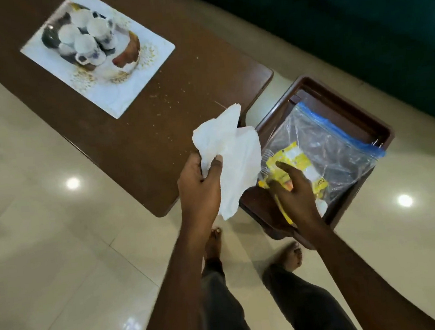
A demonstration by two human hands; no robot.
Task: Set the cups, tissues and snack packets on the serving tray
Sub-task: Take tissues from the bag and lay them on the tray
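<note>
Pale tiled floor (45,234) lies open left of the long brown table (141,135), whose near-right corner sits just beside a smaller rimmed stand (337,100). The white serving tray (124,94) rests far left on the table with cups (85,44) clustered on it, well apart from both hands. The left hand (200,187) grips a crumpled white tissue (237,157) over the table's near edge, and the right hand (296,197) pinches a yellow snack packet (295,157) on a clear zip bag (328,140) inside the stand.

Several white cups (84,36) with dark blotches stand upside down, bunched together, on the white rectangular gold-speckled serving tray (130,93), which lies flat at the far left of the brown tabletop (142,145). Your left hand (203,190) grips the crumpled white tissue (233,147) above the tabletop's near right end. Just right of it, your right hand (296,194) holds the yellow snack packet (295,160).
</note>
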